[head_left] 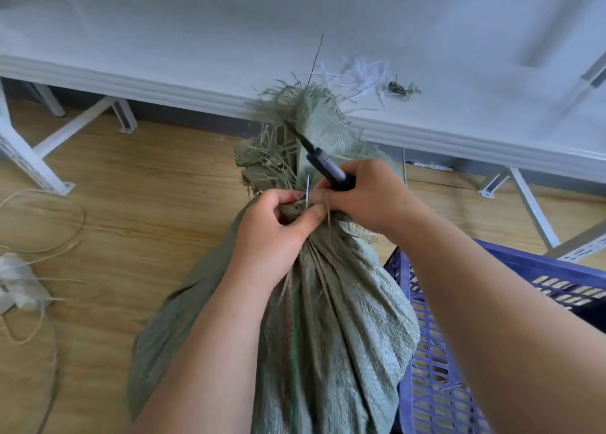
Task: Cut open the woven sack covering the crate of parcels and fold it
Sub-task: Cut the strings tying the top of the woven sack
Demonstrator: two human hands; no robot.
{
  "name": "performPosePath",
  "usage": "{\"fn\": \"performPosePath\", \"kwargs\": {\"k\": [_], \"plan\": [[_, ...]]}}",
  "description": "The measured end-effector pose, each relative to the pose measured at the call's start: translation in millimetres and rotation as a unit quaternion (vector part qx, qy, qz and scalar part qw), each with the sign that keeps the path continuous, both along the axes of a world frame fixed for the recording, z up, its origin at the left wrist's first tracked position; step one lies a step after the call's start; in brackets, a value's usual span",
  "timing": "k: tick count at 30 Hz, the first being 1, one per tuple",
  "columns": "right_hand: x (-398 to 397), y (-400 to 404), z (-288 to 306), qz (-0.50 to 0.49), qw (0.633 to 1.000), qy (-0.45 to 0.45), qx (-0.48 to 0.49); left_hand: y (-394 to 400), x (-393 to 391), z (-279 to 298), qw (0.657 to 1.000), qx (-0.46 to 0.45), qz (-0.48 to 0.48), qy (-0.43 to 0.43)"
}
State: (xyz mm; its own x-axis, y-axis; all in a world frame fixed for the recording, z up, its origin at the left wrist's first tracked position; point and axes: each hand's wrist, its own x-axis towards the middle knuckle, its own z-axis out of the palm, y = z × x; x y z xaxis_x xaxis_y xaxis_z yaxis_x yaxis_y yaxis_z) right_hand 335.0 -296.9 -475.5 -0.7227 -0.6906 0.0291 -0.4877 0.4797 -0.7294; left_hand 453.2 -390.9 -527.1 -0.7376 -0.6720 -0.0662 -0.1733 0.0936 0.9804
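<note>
Sackcloth fills the middle of the frame: a grey-green woven sack (328, 318) stands upright, gathered into a tight neck just above centre, with its frayed mouth (295, 121) fanning out above the neck against the edge of a white shelf board (131, 56) that runs across the upper part of the picture. A thin green stripe runs down the sack's front.

At the neck, the left hand (278, 233) pinches the bunched cloth, thumb and fingers curled closed around the gather. A pale thin tie (307, 192) sticks up between the two hands, right at the neck. The right hand (370, 197), just right of centre and touching the neck, grips a dark-handled knife (328, 166); its fingers are wrapped around the handle, and the dark blade points up and left into the frayed mouth.

A blue perforated crate (459, 351) sits at lower right, pressed against the sack's right side; what it holds cannot be made out. On the shelf board, to the upper right of the sack's mouth, lie loose white strips (357, 76) and a small dark tangle of fibres. The wooden floor (131, 187) shows at left, with loops of pale twine (65, 223) and a crumpled whitish bag (16, 282) near the left edge. White metal shelf legs (29, 158) stand at upper left.
</note>
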Motion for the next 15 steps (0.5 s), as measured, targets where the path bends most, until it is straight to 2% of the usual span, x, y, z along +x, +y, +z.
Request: {"fn": "performPosePath", "kwargs": {"k": [2, 4, 7, 10, 13, 15], "plan": [[0.4, 1.3, 2.9, -0.002, 0.999, -0.041, -0.016, 1.4, -0.7, -0.2, 0.997, -0.075, 0.019, 0.003], [2.0, 5.1, 2.4, -0.013, 0.996, -0.088, -0.030, 2.0, -1.5, -0.4, 0.995, -0.092, 0.033, 0.015], [1.0, 11.4, 0.1, -0.018, 0.983, -0.172, -0.065, -0.9, -0.6, 3.1, 0.998, 0.007, 0.056, 0.022], [-2.4, 18.3, -3.9, -0.029, 0.969, -0.222, -0.104, -4.6, 3.4, 8.4, 0.992, 0.122, -0.002, -0.016], [-2.9, 28.2, -9.4, -0.026, 0.959, -0.260, -0.111, -6.5, 4.7, 14.6, 0.983, 0.182, -0.021, 0.000], [-2.0, 35.5, -11.4, -0.057, 0.962, -0.247, -0.101, -6.8, 6.8, 19.6, 0.979, 0.194, -0.059, 0.017]]}}
